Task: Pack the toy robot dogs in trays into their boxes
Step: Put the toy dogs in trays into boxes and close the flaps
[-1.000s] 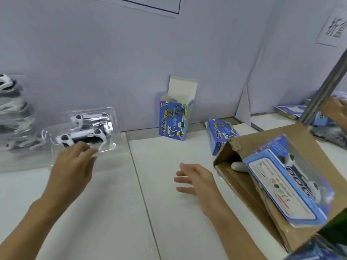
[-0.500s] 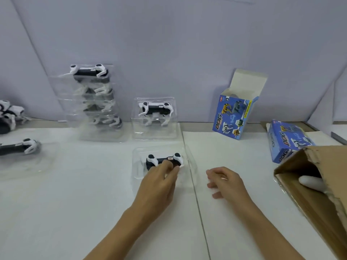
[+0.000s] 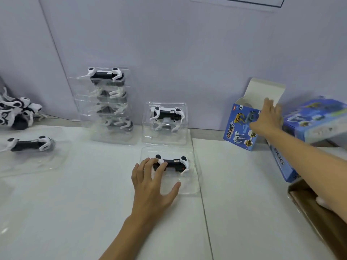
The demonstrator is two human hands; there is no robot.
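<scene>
1. The left hand [image 3: 150,186] lies spread over the near-left part of a clear tray [image 3: 189,190] on the white surface [image 3: 84,203]; its fingers are fairly straight, fingertips touching the toy robot dog [image 3: 171,163] in the tray, thumb out along the tray's front edge. It does not close around anything.
2. The right hand [image 3: 267,121] is stretched forward with straight fingers, at the side of the upright blue box [image 3: 239,128] whose top flap stands open. Whether it grips the box cannot be told; the hand is blurred.
3. Just right of that hand, a second blue box [image 3: 315,119] appears blurred and tilted.
4. Beyond the left hand, another tray with a dog [image 3: 165,119] sits by the wall; further left stands a tall stack of trays [image 3: 109,106].
5. Far left of the left hand lies a lone tray with a dog [image 3: 30,145], with loose dogs [image 3: 15,113] behind it.
6. Under the right forearm is an open cardboard carton [image 3: 319,212].
</scene>
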